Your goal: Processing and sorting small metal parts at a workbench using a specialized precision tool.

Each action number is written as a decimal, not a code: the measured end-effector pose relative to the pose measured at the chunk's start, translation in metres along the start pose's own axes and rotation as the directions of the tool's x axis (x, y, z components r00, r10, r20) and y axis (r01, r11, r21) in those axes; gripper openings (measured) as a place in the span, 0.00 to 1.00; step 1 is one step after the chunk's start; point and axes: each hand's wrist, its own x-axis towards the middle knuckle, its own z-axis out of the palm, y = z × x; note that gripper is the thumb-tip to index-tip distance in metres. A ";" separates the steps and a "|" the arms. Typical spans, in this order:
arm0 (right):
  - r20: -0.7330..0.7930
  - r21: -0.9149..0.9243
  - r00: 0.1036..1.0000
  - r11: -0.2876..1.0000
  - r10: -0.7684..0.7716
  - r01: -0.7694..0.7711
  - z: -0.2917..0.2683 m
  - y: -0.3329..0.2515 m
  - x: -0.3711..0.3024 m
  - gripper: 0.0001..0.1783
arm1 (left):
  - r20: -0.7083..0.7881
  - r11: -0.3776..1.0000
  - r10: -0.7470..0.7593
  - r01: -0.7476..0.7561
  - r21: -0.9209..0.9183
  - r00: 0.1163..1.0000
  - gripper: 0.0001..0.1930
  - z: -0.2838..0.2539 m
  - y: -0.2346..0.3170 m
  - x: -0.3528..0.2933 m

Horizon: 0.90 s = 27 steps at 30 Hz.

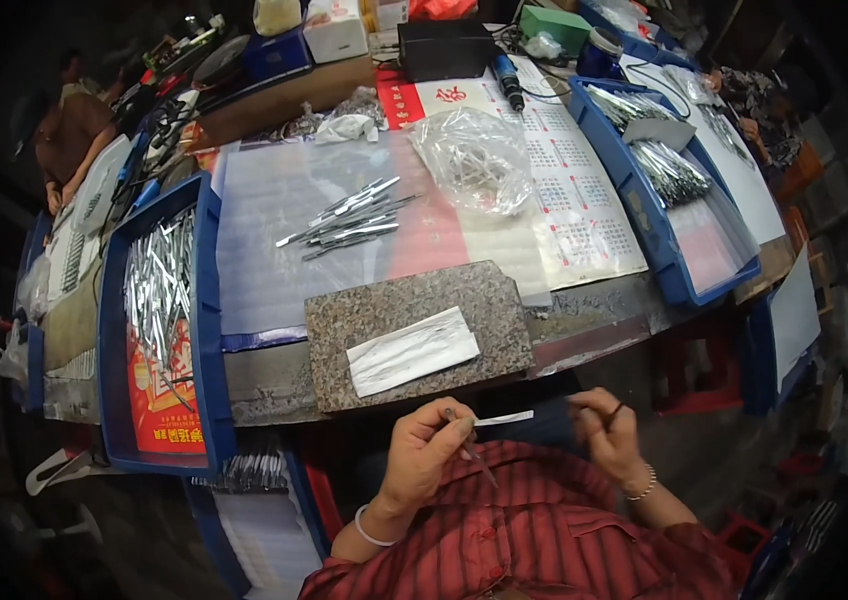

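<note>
My left hand is closed, pinching a slender dark metal piece that looks like tweezers, above my lap. A narrow white strip sticks out to the right from its fingertips. To the right, apart from the strip, my right hand is raised with its fingers bent; blur at the fingertips hides whether they hold anything. Just beyond both hands, a speckled granite block rests at the table's near edge. On it lies a flat, creased white paper or cloth pad.
Slender silver metal pieces lie loose behind the block, beside a clear plastic bag. Blue trays holding more metal pieces stand left and right. A power tool and dark box are farther back. Other people sit at both sides.
</note>
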 end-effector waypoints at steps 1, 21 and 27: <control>0.047 0.080 0.996 0.994 -0.080 0.076 0.016 -0.009 0.012 0.12 | -0.013 1.000 -0.031 0.031 -0.004 0.999 0.04 0.003 -0.004 0.000; 0.304 0.297 0.944 0.954 -0.126 0.031 0.052 -0.071 0.053 0.18 | -0.120 0.977 0.199 -0.187 0.104 0.973 0.11 0.006 0.016 -0.010; 0.325 0.079 0.852 0.909 -0.411 0.408 0.061 -0.076 0.064 0.17 | -0.122 0.971 0.240 -0.235 0.054 0.963 0.15 0.004 0.017 -0.007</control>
